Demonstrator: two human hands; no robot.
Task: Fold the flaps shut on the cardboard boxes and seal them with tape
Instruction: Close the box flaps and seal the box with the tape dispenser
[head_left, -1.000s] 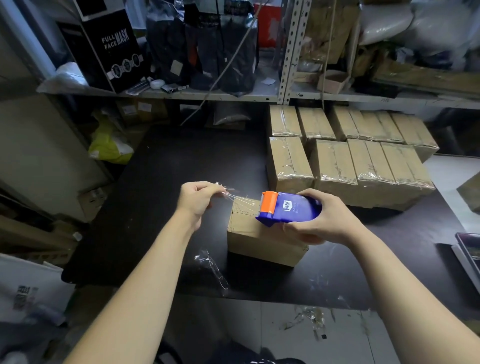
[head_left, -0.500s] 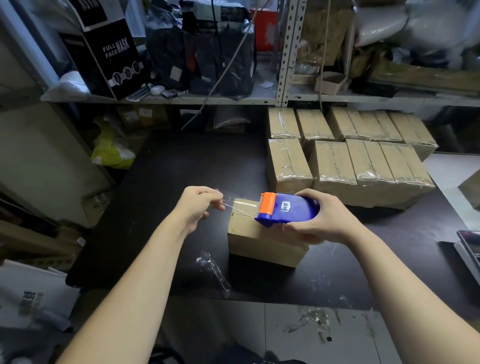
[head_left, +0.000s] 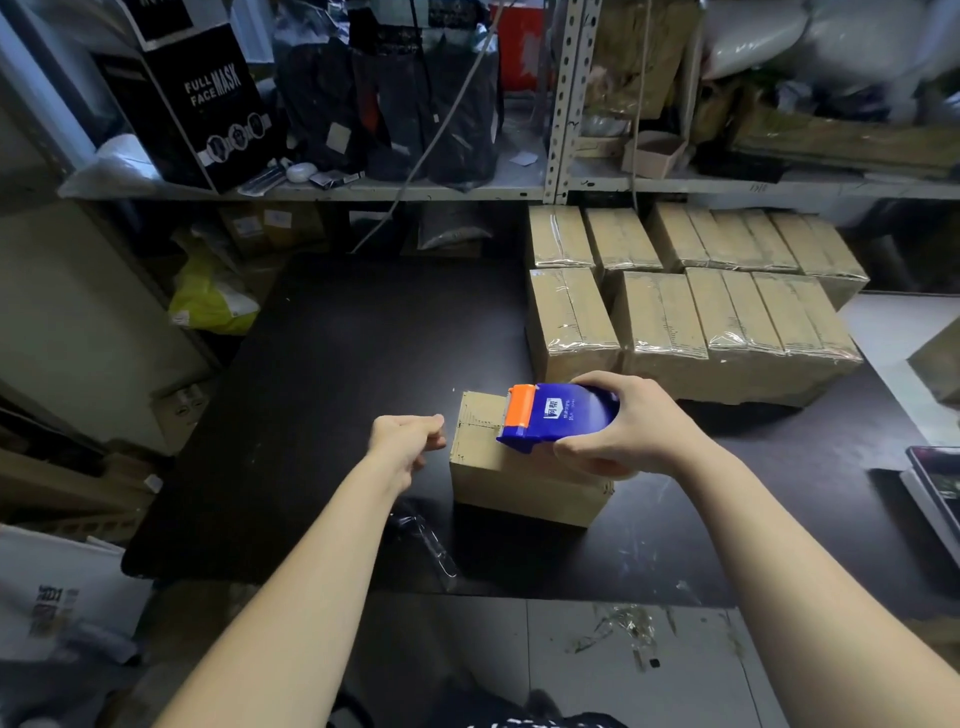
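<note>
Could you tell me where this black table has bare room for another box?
The black table is bare left of the box under the tape dispenser, back to the shelf. Sealed boxes crowd its right rear.

Single wide-angle view from head height, aimed forward and down onto a black table (head_left: 337, 389), close over its front edge, facing cluttered metal shelving (head_left: 560, 104) behind.

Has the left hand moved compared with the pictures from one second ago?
Yes. The left hand has dropped: its fingertips were higher than the top of the cardboard box, and now sit level with its upper left edge.
</note>
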